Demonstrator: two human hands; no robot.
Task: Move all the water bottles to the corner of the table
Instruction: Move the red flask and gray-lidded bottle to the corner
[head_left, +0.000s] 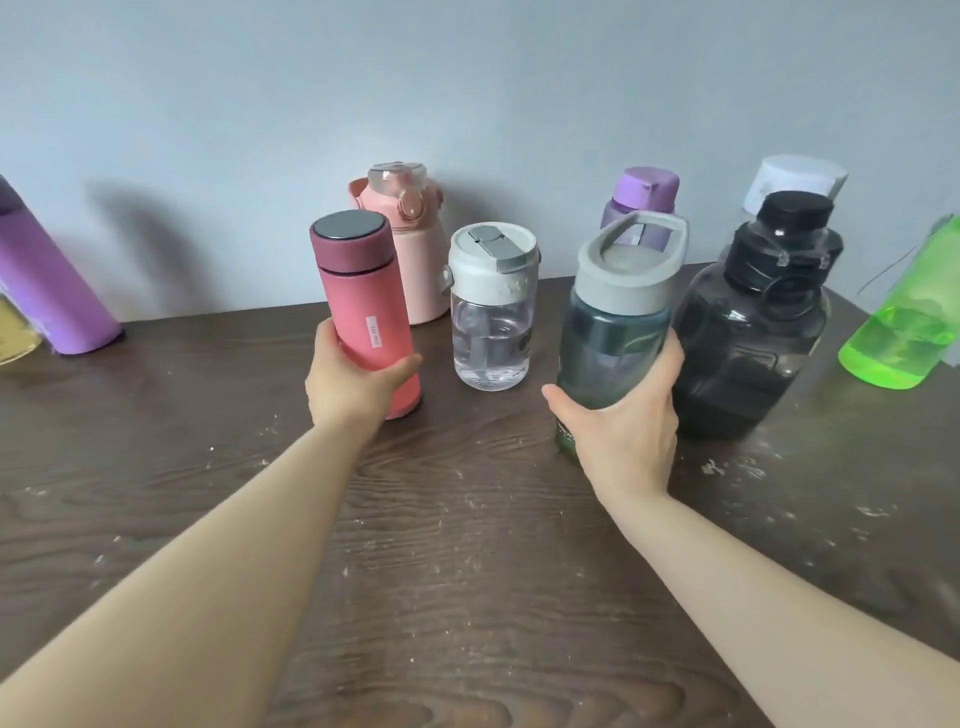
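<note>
My left hand (349, 387) grips a red flask (363, 301) with a dark cap, its base on the dark wooden table (457, 571). My right hand (626, 426) wraps the lower part of a grey-green bottle (608, 338) with a grey loop lid. Between them stands a clear bottle (491, 332) with a white lid. Behind are a pink bottle (410, 249) and a purple-capped bottle (644, 197). A large dark jug (753, 332) stands right of my right hand, touching the grey-green bottle.
A purple flask (47, 280) and a yellowish bottle (13, 332) stand at the far left. A green bottle (909, 327) and a white-capped bottle (795, 179) are at the far right. A grey wall (467, 93) runs behind the table.
</note>
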